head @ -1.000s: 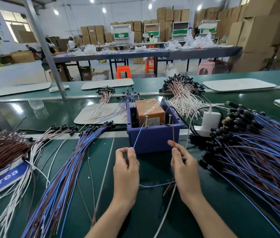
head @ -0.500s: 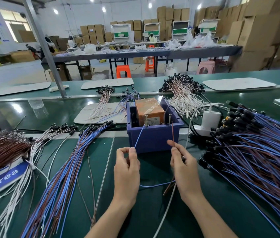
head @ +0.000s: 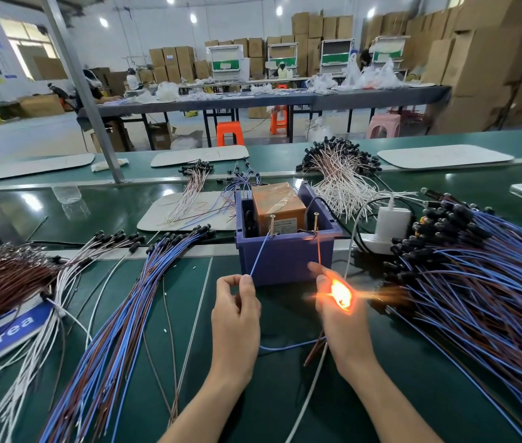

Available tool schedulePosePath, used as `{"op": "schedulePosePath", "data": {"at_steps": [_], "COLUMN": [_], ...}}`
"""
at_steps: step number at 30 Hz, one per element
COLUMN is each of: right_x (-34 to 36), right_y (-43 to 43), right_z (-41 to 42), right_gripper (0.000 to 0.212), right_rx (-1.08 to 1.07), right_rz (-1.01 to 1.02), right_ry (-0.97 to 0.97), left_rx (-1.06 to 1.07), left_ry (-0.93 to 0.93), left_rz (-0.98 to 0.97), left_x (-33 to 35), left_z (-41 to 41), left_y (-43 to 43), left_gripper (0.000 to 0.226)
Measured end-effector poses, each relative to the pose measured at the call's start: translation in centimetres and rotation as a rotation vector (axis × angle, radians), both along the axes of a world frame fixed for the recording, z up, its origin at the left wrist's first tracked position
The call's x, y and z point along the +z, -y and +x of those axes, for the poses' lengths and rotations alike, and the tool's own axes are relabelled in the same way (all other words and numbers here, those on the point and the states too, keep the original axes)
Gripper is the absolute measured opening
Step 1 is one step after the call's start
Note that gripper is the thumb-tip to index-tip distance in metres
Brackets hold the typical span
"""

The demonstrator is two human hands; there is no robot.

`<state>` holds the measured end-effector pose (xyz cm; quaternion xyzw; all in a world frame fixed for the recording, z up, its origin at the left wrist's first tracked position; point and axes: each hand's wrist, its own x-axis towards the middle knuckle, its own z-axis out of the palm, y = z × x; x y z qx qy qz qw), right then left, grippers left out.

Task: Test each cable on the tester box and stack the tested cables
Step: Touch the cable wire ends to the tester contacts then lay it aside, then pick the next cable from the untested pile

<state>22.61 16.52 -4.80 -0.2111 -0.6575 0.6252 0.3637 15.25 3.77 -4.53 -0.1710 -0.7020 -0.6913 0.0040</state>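
Two bare forearms — left hand, right hand — slim fingers

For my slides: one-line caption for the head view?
Left hand and right hand hold blue lead and brown lead on tester box; orange light glows.

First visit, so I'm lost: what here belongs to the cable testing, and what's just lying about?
In use: left hand, right hand, blue wire, brown wire, tester box, right cable pile, left cable stack.
Lying about: clear bottle, white board, orange stool.
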Motion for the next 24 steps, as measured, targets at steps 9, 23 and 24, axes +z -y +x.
{"op": "schedulePosePath", "data": {"at_steps": [9,23,24], "right_x": [-0.04,-0.39,-0.33], "right_y": [-0.15,-0.30,-0.24], "right_z": [0.01,0.10,0.21], "right_gripper": [0.028,0.032,0.032], "right_rx": [0.037,0.059,0.066], "right_rz": [-0.028,-0.054,-0.053], "right_ry": [-0.006,-0.041,-0.040], "left_rx": [0.002,0.143,0.156], "left_ry": [-0.009,0.057,0.062], "left_rz": [0.004,0.096,0.101], "left_x": [-0.06,0.11,0.12], "left_z": [-0.02,-0.39,-0.36], "left_y": [-0.03,0.48,0.59], "left_gripper": [0.022,0.015,0.014]}}
